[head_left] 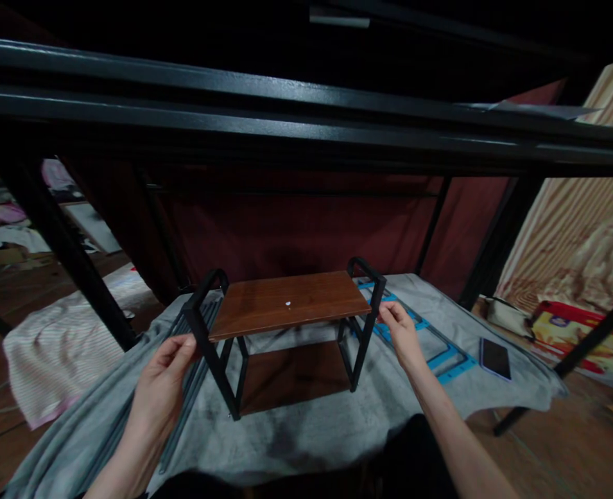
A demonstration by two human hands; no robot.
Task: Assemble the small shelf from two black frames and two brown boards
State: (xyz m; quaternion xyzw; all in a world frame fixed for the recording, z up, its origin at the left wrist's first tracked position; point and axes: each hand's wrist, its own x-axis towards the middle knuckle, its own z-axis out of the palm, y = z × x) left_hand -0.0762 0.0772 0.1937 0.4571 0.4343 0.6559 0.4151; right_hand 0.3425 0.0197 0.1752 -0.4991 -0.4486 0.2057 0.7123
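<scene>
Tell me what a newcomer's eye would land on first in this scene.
First comes the small shelf rack in the middle, with a brown wooden top and black metal frame, standing on a grey cloth. The left hand touches its left frame and the right hand its right frame. Next, a thick black beam crosses the top of the view, and a dark phone lies on the cloth at right.

No lettering, label or number can be read anywhere; the picture is too dim.
</scene>
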